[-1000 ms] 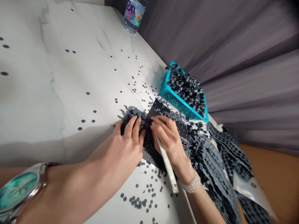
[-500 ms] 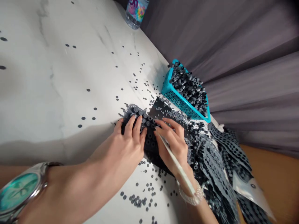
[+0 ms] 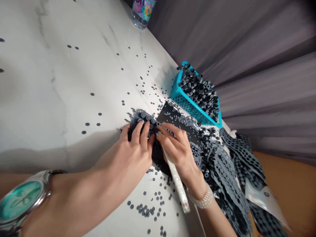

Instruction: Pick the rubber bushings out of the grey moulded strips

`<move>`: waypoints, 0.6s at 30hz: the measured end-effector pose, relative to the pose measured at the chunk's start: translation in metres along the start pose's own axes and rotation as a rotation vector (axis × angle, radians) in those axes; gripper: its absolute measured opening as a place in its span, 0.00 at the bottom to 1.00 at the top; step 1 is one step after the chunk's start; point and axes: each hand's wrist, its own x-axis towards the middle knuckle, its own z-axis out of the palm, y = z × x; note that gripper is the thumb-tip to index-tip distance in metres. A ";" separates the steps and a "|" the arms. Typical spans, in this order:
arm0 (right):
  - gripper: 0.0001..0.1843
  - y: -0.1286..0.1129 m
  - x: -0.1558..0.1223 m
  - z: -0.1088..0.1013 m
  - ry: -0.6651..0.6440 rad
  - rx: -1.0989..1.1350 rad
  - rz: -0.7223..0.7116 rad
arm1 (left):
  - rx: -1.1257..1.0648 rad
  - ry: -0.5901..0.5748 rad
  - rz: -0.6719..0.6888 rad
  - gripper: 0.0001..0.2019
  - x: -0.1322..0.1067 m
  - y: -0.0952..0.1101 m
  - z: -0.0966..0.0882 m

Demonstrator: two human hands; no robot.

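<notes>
A dark grey rubber sheet with rows of round knobs (image 3: 145, 116) lies over a black board (image 3: 163, 115) on the table. My left hand (image 3: 135, 148) grips the sheet from the near left side, its bent fingers spread over the knobs. Beside it, my right hand (image 3: 179, 151) holds a slim white-wrapped stick (image 3: 177, 184) like a pen; the stick's working tip is hidden by the fingers. The right fingertips touch the sheet's right part, close to the left fingers. Small grey discs (image 3: 145, 210) are scattered around the board.
Behind the board stands a turquoise basket (image 3: 189, 107) heaped with short black tube-like pieces. On the right lie piled punched rubber sheets (image 3: 229, 177) and a clear plastic bag (image 3: 261, 202). A water bottle (image 3: 142, 16) stands at the far edge, before a grey curtain (image 3: 266, 108).
My right hand has moved slightly left, toward my left hand. The white-wrapped stick has swung so its rear end points lower and away from the wrist. My left hand stays on the sheet.
</notes>
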 end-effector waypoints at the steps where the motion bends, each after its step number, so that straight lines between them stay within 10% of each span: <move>1: 0.11 0.004 0.001 0.000 0.014 -0.008 0.004 | 0.005 -0.005 0.000 0.26 0.000 0.000 0.000; 8: 0.08 0.042 -0.007 0.001 0.230 -0.040 0.330 | 0.004 -0.094 -0.046 0.30 0.001 0.002 0.000; 18: 0.08 0.006 0.012 0.010 0.143 0.129 0.124 | 0.032 -0.054 -0.025 0.27 0.001 0.001 0.001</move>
